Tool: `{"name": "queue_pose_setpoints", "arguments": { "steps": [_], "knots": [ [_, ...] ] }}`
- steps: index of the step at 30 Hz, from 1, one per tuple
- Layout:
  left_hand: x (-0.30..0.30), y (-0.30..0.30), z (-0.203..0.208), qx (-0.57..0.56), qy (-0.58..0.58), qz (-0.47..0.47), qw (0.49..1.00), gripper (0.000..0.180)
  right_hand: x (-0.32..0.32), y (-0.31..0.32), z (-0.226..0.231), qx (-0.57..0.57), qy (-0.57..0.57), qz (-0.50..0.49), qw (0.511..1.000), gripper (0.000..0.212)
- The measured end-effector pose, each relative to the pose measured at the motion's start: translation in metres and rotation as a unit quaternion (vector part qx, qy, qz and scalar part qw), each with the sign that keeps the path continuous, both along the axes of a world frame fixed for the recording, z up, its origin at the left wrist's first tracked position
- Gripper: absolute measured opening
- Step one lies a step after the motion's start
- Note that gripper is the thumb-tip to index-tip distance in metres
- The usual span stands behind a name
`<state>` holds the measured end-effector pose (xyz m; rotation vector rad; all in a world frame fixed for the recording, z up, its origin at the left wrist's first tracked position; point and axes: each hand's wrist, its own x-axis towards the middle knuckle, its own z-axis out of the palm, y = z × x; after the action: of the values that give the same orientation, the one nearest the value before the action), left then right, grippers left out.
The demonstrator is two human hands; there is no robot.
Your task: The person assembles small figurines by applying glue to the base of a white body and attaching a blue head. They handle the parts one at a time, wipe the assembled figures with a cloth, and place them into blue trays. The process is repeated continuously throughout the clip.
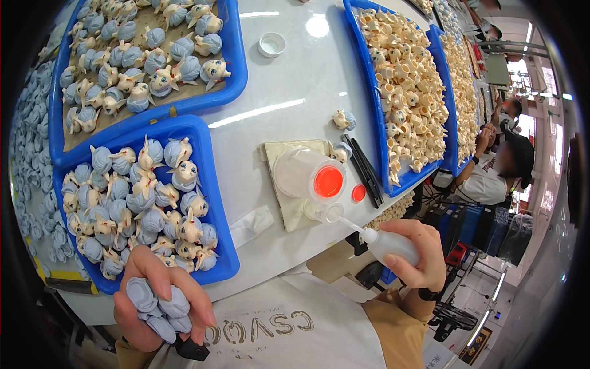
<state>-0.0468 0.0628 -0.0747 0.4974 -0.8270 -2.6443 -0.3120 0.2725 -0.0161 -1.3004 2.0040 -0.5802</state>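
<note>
In my left hand [147,267], fingers curl around several grey-blue moulded doll hair pieces [161,310], held in front of the apron. My right hand [427,252] grips a translucent squeeze bottle [394,247], which lies tilted with its thin nozzle pointing left. The nozzle tip is beside a small clear round container [334,213] at the table's near edge; I cannot tell whether they touch. Behind it a translucent plastic cup [298,172] with a bright red round face stands on a pale square board [276,184]. A small red disc [358,193] lies to its right.
Blue trays [200,132] [239,80] at left hold doll heads with grey-blue hair. More hair pieces [37,154] pile up far left. Blue trays [373,80] at right hold cream doll heads. Black tweezers [364,163] and a loose head [344,120] lie between. A co-worker [491,178] sits at right.
</note>
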Motion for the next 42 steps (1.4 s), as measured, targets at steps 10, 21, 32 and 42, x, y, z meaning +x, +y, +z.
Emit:
{"name": "queue_pose_setpoints", "arguments": {
  "steps": [10,21,32,42],
  "knots": [
    [-0.001,0.001,-0.001,0.004,-0.001,0.001,1.000,0.044,0.001,0.009,-0.006,0.012,-0.004,-0.021,1.000,0.040],
    [0.000,0.001,-0.003,-0.005,-0.003,0.005,1.000,0.044,0.000,0.011,-0.009,0.010,0.001,-0.013,1.000,0.040],
    [-0.001,0.001,-0.002,-0.010,-0.007,-0.005,1.000,0.045,0.001,0.013,-0.007,0.015,-0.001,-0.028,0.999,0.040],
    [0.000,0.005,0.006,0.027,-0.008,-0.044,0.999,0.054,-0.018,-0.026,-0.006,-0.060,0.056,-0.116,0.990,0.034]
  ]
}}
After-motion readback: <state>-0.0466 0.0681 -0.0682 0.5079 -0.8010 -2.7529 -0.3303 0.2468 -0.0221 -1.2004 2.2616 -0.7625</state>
